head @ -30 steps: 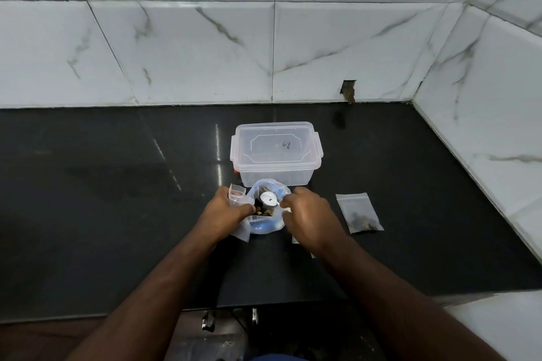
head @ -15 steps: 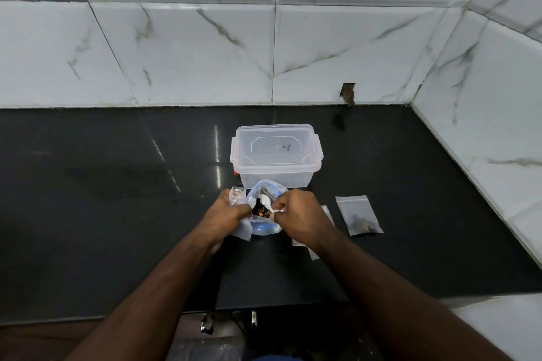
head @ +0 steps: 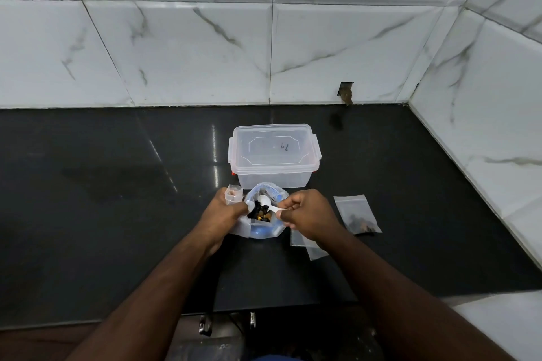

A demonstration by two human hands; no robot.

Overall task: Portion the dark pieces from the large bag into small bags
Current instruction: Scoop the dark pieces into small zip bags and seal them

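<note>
The right hand [head: 308,214] has brought its white scoop [head: 264,203] down into the large bag [head: 264,230], its grip pinching the handle, bowl over the dark pieces [head: 260,212]. The left hand [head: 224,211] grips the bag's rim and a small bag [head: 233,195]. Another scoopful looks imminent. A filled bag [head: 359,215] lies on the tabletop [head: 117,199], right of that grip.

Both bare forearms reach forward and converge at the large bag [head: 264,211]. The left hand [head: 224,212] sits at the bag's left edge, fingers curled, gripping its plastic. The right hand [head: 306,212] sits at the bag's right edge, knuckles up, thumb and fingers pinching a white spoon's handle [head: 277,209] over the opening
</note>
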